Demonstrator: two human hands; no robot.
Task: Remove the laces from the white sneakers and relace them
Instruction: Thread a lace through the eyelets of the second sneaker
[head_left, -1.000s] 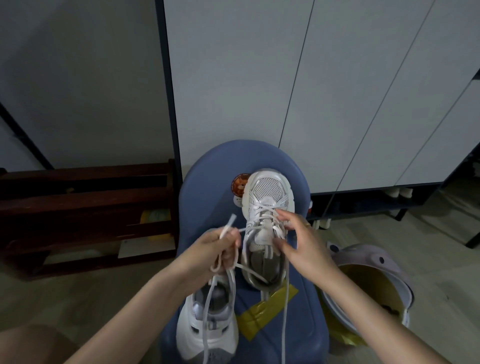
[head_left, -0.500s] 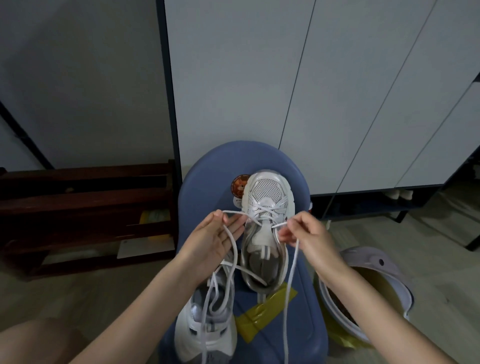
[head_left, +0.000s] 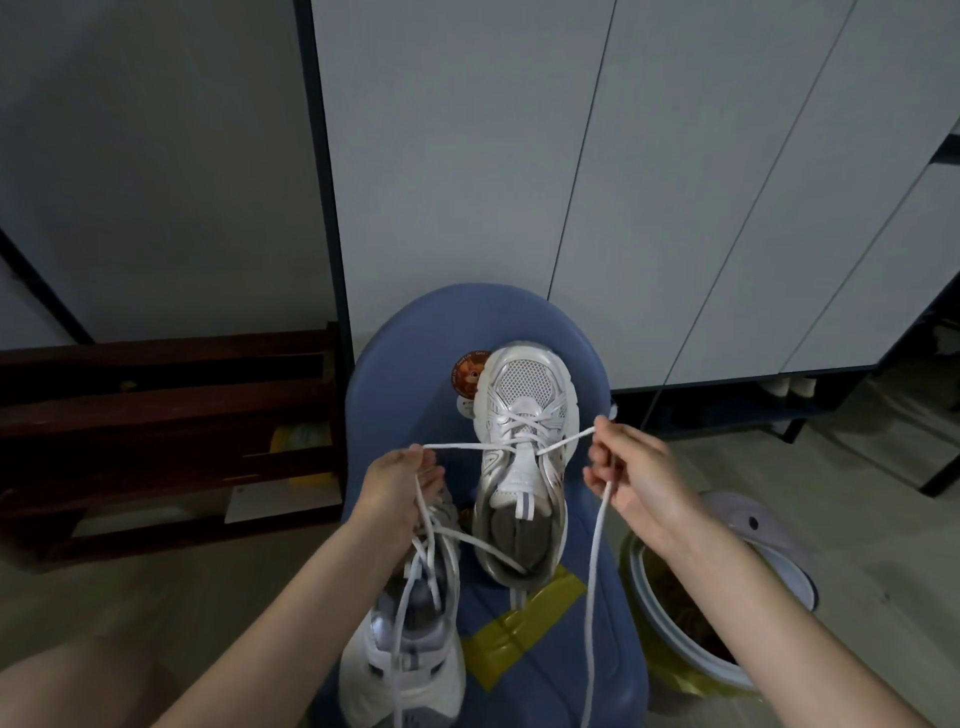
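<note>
A white sneaker (head_left: 524, 415) stands toe-away on a blue stool (head_left: 405, 374), laced through its front eyelets only. Its white lace (head_left: 457, 446) runs taut out to both sides. My left hand (head_left: 397, 488) pinches the left lace end left of the shoe, and my right hand (head_left: 631, 478) grips the right end, whose long tail hangs down past the stool's right side. A second white sneaker (head_left: 405, 660) lies near the stool's front edge under my left forearm, with loose lace draped over it.
Yellow tape (head_left: 524, 623) is stuck on the stool. A round sticker (head_left: 467, 374) sits beside the far shoe's toe. A lined bin (head_left: 727, 587) with its lid open stands on the floor to the right. A dark wooden rack (head_left: 166, 431) is on the left, white cabinet doors (head_left: 571, 182) behind.
Both hands moved apart sideways, away from the shoe's tongue, drawing the two lace ends out until the lace runs taut across the eyelets.
</note>
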